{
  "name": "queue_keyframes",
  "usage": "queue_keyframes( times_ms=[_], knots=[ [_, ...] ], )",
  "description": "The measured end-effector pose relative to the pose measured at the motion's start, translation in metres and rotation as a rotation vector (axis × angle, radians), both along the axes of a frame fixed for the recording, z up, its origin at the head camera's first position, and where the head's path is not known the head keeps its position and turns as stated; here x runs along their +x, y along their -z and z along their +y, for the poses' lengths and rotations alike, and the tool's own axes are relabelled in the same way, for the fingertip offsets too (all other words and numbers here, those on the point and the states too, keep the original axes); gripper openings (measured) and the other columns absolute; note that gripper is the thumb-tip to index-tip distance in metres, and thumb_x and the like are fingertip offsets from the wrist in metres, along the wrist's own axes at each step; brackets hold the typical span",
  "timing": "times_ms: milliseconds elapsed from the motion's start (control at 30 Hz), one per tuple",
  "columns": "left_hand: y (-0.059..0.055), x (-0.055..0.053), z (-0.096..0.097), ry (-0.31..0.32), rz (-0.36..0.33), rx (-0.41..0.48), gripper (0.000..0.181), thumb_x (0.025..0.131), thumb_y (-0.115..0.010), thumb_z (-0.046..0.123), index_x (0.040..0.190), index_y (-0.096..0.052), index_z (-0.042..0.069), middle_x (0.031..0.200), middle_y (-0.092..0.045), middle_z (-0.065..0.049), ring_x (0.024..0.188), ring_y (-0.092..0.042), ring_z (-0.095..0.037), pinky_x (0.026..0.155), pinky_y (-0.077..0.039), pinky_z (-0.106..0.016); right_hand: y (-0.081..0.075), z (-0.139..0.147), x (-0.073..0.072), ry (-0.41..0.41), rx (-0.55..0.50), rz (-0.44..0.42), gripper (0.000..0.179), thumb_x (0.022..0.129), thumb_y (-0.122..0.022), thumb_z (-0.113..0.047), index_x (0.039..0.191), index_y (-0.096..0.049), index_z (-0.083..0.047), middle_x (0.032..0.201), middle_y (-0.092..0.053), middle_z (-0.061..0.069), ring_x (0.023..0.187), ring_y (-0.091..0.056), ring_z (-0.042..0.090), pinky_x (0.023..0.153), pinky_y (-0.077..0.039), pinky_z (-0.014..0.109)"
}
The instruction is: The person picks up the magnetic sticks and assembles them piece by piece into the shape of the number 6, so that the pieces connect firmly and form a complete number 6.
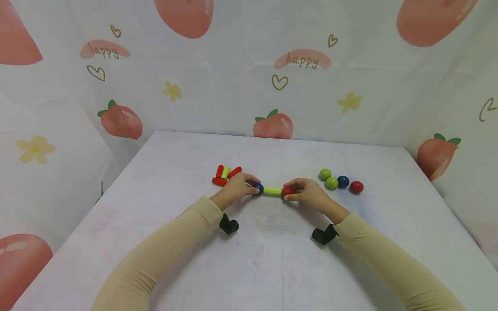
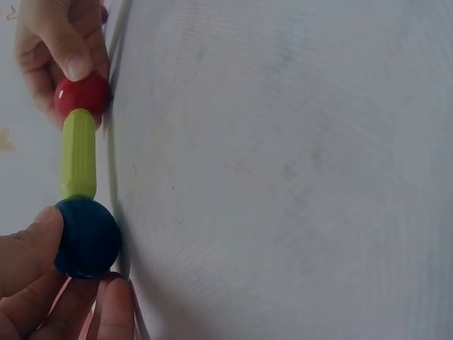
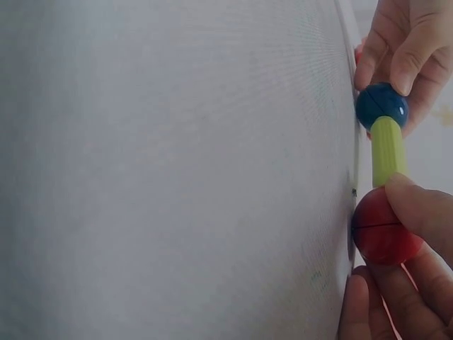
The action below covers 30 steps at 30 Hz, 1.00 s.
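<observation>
My left hand [image 1: 238, 187] pinches a dark blue ball [image 2: 88, 238] between thumb and fingers. A red ball [image 3: 384, 227] is gripped the same way by my right hand [image 1: 310, 193]. Between the two balls runs a short yellow-green ribbed rod [image 1: 272, 191], its ends meeting blue on the left and red on the right. Ball, rod and ball form one straight line, low over the white table [image 1: 268, 242]. In the right wrist view my thumb lies over the red ball beside the rod's end.
Behind my left hand lie several red rods [image 1: 219, 182] and one yellow-green rod [image 1: 225, 172]. Right of my right hand sit two green balls [image 1: 332, 182], a blue ball [image 1: 343, 181] and a red ball [image 1: 356, 187]. A patterned cloth [image 1: 233, 65] hangs behind the table.
</observation>
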<state>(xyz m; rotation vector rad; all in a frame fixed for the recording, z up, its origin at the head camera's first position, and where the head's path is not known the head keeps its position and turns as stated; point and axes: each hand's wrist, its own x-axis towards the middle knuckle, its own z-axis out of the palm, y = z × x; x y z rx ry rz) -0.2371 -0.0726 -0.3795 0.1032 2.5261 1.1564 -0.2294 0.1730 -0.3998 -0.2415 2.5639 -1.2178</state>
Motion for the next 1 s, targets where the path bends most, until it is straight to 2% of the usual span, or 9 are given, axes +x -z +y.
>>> queue_keyframes(
  times_ms=[233,367,467,567,767,900,1000],
  knots=[
    [-0.005,-0.003,-0.005,0.055,-0.016,-0.005,0.043,0.096,-0.072,0.023,0.137,-0.063,0.013,0.131,-0.068,-0.01,0.107,-0.067,-0.021,0.097,-0.056,-0.034,-0.001,0.0,0.002,-0.002,-0.009,-0.001,0.043,0.09,-0.078,-0.018,0.129,-0.067,-0.003,0.128,-0.069,0.018,0.123,-0.063,0.033,0.104,-0.051,0.045],
    [-0.016,-0.006,-0.011,0.083,0.004,-0.009,0.042,0.099,-0.068,0.023,0.138,-0.062,0.011,0.133,-0.067,-0.012,0.106,-0.068,-0.021,0.094,-0.058,-0.032,-0.001,0.0,0.001,-0.001,-0.008,0.0,0.042,0.09,-0.078,-0.018,0.128,-0.067,-0.003,0.127,-0.07,0.018,0.123,-0.063,0.033,0.104,-0.05,0.045],
    [-0.026,-0.01,-0.019,0.073,0.035,-0.009,0.04,0.1,-0.064,0.023,0.139,-0.062,0.01,0.134,-0.066,-0.013,0.108,-0.066,-0.023,0.095,-0.056,-0.033,-0.001,0.0,0.001,0.0,-0.004,0.001,0.042,0.09,-0.078,-0.018,0.128,-0.067,-0.004,0.127,-0.07,0.017,0.122,-0.063,0.033,0.104,-0.051,0.044],
    [-0.035,-0.017,-0.03,0.033,0.058,-0.018,0.041,0.102,-0.06,0.024,0.141,-0.06,0.011,0.139,-0.064,-0.014,0.115,-0.064,-0.026,0.1,-0.053,-0.035,-0.001,0.0,0.001,0.002,-0.001,-0.001,0.042,0.09,-0.078,-0.018,0.128,-0.067,-0.004,0.127,-0.07,0.017,0.122,-0.063,0.032,0.104,-0.051,0.044],
    [-0.046,-0.031,-0.057,-0.095,0.037,0.013,0.044,0.106,-0.054,0.026,0.147,-0.053,0.011,0.148,-0.054,-0.017,0.128,-0.059,-0.034,0.112,-0.048,-0.044,-0.001,0.0,0.001,0.002,0.007,-0.003,0.043,0.09,-0.078,-0.019,0.129,-0.067,-0.005,0.128,-0.07,0.017,0.123,-0.063,0.033,0.104,-0.051,0.044],
    [-0.044,-0.037,-0.073,-0.175,0.036,0.033,0.043,0.106,-0.053,0.025,0.146,-0.053,0.009,0.148,-0.053,-0.018,0.131,-0.057,-0.036,0.115,-0.045,-0.046,0.0,0.0,0.001,0.002,0.005,-0.004,0.043,0.09,-0.079,-0.02,0.129,-0.067,-0.005,0.128,-0.069,0.017,0.123,-0.063,0.033,0.104,-0.051,0.044],
    [-0.038,-0.041,-0.082,-0.225,0.031,0.046,0.042,0.106,-0.053,0.023,0.145,-0.053,0.005,0.146,-0.054,-0.02,0.13,-0.058,-0.036,0.115,-0.046,-0.044,0.0,0.0,0.0,0.004,0.009,-0.004,0.044,0.09,-0.079,-0.02,0.129,-0.067,-0.005,0.128,-0.069,0.017,0.123,-0.063,0.033,0.104,-0.051,0.044]
  ],
)
